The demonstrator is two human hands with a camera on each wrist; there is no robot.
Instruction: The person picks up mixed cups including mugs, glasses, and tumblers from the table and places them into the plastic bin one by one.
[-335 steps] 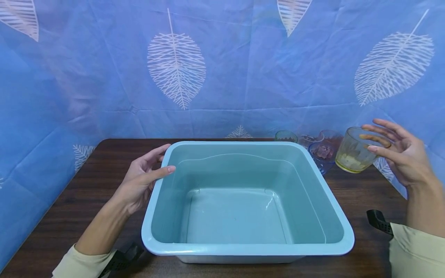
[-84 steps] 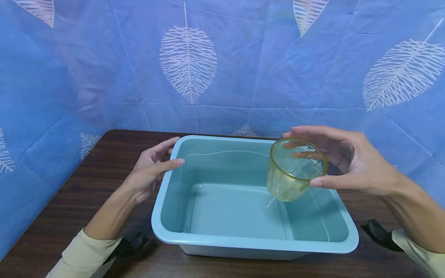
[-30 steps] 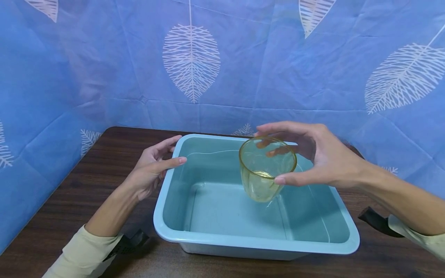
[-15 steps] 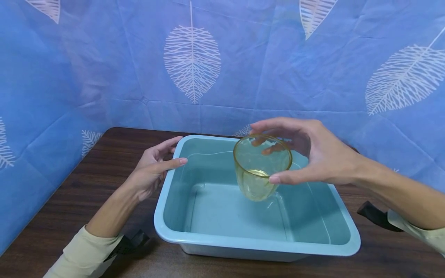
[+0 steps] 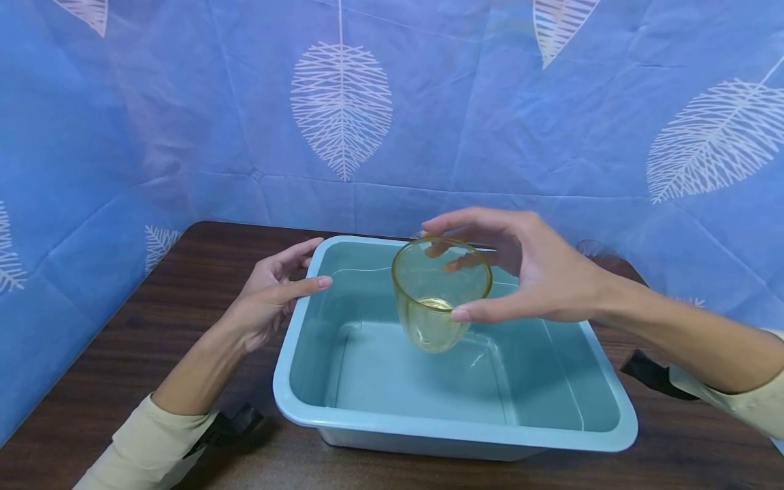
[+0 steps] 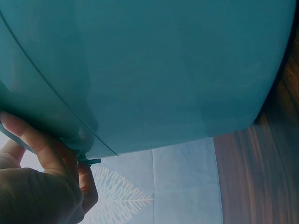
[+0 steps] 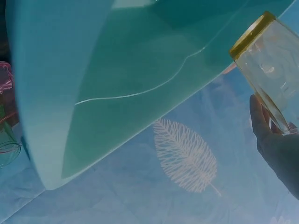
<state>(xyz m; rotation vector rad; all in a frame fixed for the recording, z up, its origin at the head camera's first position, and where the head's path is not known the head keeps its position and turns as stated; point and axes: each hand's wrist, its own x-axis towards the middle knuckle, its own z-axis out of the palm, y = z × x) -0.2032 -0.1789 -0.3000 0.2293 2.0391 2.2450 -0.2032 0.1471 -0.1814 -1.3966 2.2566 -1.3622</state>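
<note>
In the head view my left hand [image 5: 260, 299] grips the left rim of a light blue plastic basin [image 5: 453, 430], thumb over the edge and fingers beneath. The left wrist view shows those fingers [image 6: 44, 149] curled at the basin's lip, close to its outer wall. My right hand [image 5: 539, 272] holds a yellow-tinted glass cup [image 5: 429, 330] by its rim, thumb on the near side and fingers on the far side. The cup hangs over the middle of the basin, its mouth tipped a little towards me. In the right wrist view the cup [image 7: 273, 65] has a darker amber rim.
The basin stands on a dark wooden table [image 5: 122, 381]. Behind it hangs a blue cloth [image 5: 441, 116] with white leaf prints. At the right wrist view's left edge, a pinkish glass [image 7: 5, 77] and a greenish glass [image 7: 8, 147] stand beyond the basin.
My right hand has carried the yellow glass cup leftwards, from beside the basin to over its middle. The left hand keeps its hold on the basin rim throughout.
</note>
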